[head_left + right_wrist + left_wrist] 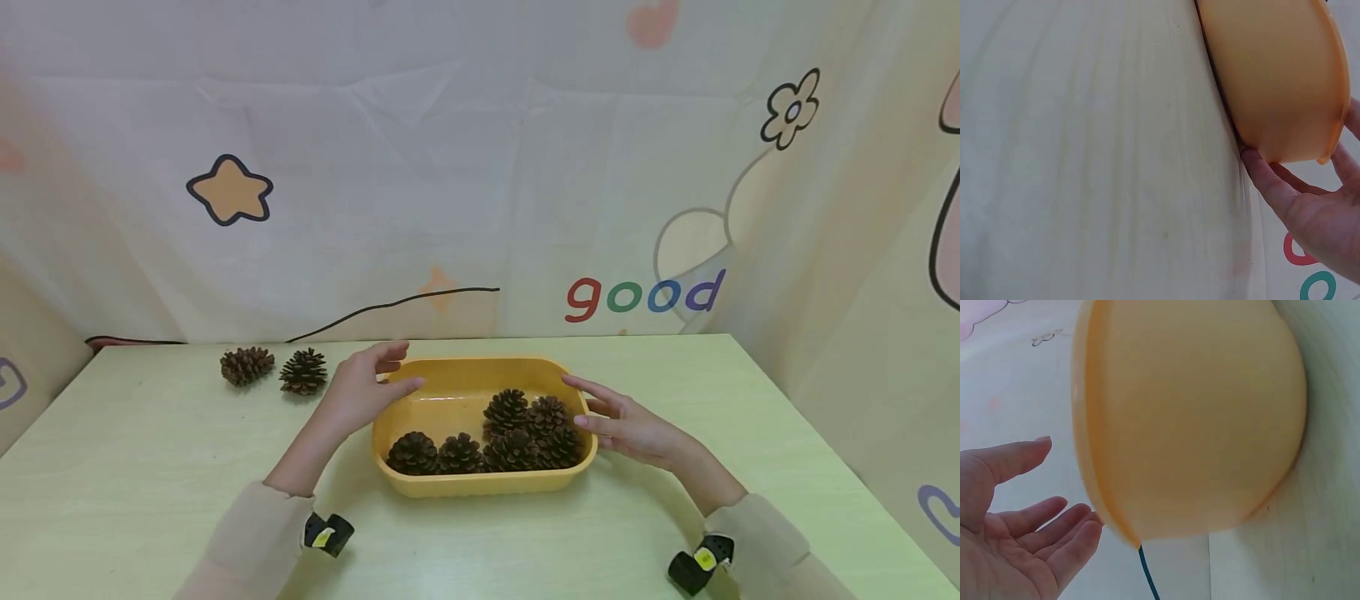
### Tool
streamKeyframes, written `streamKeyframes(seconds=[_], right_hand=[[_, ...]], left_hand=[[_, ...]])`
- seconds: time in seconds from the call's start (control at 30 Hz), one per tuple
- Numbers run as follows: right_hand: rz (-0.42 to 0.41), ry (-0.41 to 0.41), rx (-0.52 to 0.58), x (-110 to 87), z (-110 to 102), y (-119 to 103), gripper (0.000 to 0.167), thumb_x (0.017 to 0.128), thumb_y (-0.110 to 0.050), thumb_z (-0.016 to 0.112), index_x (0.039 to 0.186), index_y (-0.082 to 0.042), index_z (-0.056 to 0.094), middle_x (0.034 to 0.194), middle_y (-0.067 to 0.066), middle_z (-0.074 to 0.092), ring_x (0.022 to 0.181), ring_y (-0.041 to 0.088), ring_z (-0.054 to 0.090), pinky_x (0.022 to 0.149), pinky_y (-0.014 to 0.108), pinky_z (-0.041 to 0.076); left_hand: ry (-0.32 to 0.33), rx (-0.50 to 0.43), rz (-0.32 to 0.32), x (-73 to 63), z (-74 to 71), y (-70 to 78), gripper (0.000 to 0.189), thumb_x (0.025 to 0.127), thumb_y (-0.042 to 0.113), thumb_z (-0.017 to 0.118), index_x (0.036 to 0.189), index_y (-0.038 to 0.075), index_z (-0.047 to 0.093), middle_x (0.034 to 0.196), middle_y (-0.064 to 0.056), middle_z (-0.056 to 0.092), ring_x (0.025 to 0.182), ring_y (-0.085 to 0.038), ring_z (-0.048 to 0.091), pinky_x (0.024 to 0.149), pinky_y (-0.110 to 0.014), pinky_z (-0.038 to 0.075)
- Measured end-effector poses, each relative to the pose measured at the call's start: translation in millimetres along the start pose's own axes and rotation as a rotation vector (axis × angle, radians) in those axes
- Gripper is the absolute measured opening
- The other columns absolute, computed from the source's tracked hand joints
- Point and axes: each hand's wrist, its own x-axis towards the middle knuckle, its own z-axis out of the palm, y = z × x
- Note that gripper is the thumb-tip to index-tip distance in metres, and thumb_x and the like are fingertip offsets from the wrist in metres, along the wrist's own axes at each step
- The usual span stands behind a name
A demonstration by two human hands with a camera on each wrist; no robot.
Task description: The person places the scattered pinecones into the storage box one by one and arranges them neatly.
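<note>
A yellow plastic tub [480,482] sits on the table with several brown pine cones [512,451] in it, mostly along its near side and right end. By the tub's left end is my left hand [365,389], thumb and fingers spread apart; the left wrist view puts its fingertips [1092,519] close beside the rim. At the other end, my right hand [633,429] has thumb and forefinger at the rim. Its lower fingers [1272,185] reach out fairly straight against the outer wall near the base, as the right wrist view shows.
Two more pine cones, a lying one [247,367] and another beside it [303,372], are at the table's back left. A pale printed curtain [450,208] hangs along the back edge of the light green table [150,467]. Each wrist carries a small black camera.
</note>
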Motion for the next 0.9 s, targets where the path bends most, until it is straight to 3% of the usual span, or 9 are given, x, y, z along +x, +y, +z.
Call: streamKeyframes(seconds=[0.37, 0.6, 0.9], right_hand=[[-0.001, -0.004, 0.005, -0.6, 1, -2, 0.07, 0.092, -0.023, 0.054, 0.147, -0.015, 0.013, 0.144, 0.03, 0.012, 0.116, 0.029, 0.043, 0.091, 0.032, 0.046], [0.002, 0.0, 0.013, -0.9, 2, -2, 0.069, 0.092, -0.022, 0.055, 0.147, -0.016, 0.014, 0.145, 0.028, 0.011, 0.118, 0.031, 0.041, 0.092, 0.034, 0.045], [0.011, 0.011, 0.01, -0.3, 1, -2, 0.07, 0.092, -0.024, 0.056, 0.147, -0.016, 0.014, 0.146, 0.028, 0.01, 0.122, 0.035, 0.037, 0.095, 0.038, 0.043]], left_hand=[[0.056, 0.037, -0.057, -7.1, -22.6, -13.1, 0.058, 0.085, 0.025, 0.065, 0.134, 0.004, 0.043, 0.128, -0.021, 0.05, 0.117, -0.037, 0.047, 0.09, -0.049, 0.045], [0.107, 0.056, -0.061, -8.4, -30.2, -26.4, 0.057, 0.085, 0.023, 0.064, 0.134, 0.001, 0.043, 0.128, -0.022, 0.049, 0.116, -0.037, 0.048, 0.092, -0.047, 0.044], [0.117, 0.075, -0.109, -10.6, -42.3, -40.4, 0.063, 0.086, 0.029, 0.063, 0.139, 0.005, 0.037, 0.131, -0.024, 0.046, 0.12, -0.039, 0.042, 0.091, -0.052, 0.043]])
